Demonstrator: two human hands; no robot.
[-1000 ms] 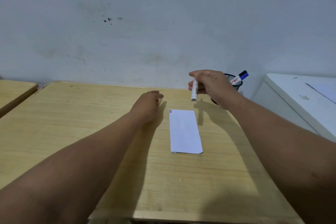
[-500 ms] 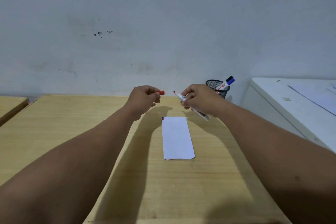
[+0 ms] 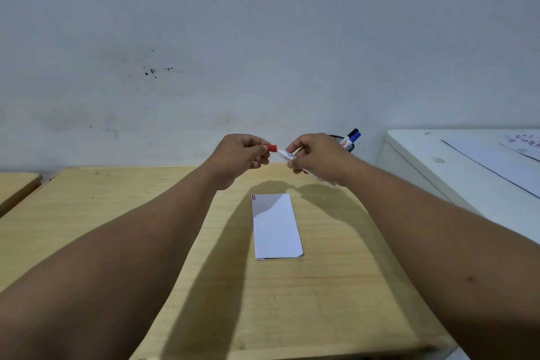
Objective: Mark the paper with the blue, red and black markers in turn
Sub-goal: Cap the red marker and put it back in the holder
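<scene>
A folded white paper (image 3: 276,226) lies on the wooden table (image 3: 321,316), with a small blue and a small red mark at its far left corner. Above its far end, my right hand (image 3: 317,159) grips the white barrel of the red marker (image 3: 287,154). My left hand (image 3: 242,155) pinches the red cap (image 3: 272,147), which sits over the marker's tip. The blue marker (image 3: 355,137) and the black marker (image 3: 351,133) stand in a black mesh pen holder (image 3: 343,140) behind my right hand.
A white cabinet (image 3: 438,172) with sheets of paper on top stands at the right of the table. Another wooden table (image 3: 14,184) shows at the far left. A grey wall rises right behind the table.
My hands have come together above the paper. The red cap in my left hand, apart from the marker tip half a second ago, now meets the marker in my right hand.
</scene>
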